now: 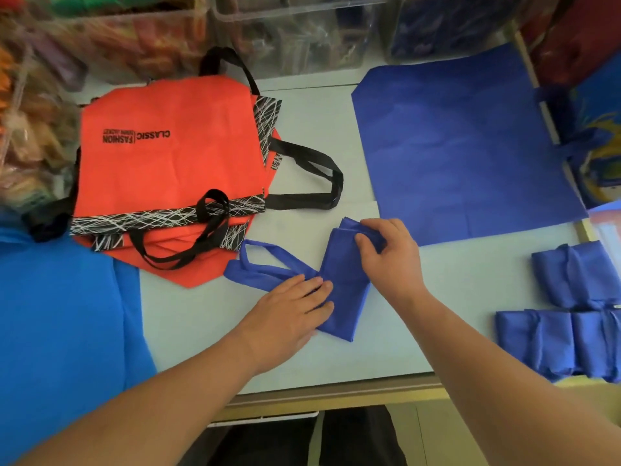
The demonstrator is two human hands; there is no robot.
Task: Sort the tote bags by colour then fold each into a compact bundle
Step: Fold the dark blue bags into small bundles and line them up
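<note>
A dark blue tote bag (342, 284), folded into a narrow strip, lies on the table in front of me, its handles (258, 267) trailing to the left. My left hand (289, 311) presses flat on its lower part near the handles. My right hand (386, 253) grips the strip's far end, fingers curled round the fold. A stack of orange tote bags (174, 163) with black handles lies at the left. A flat dark blue tote bag (460, 146) is spread at the right. Folded dark blue bundles (571, 317) sit at the near right.
A light blue bag (64, 324) covers the near left of the pale table (319, 136). Clear bins (295, 31) full of coloured goods line the back and left. More printed bags (598, 129) stand at the far right. The table's front edge (336, 395) runs below my hands.
</note>
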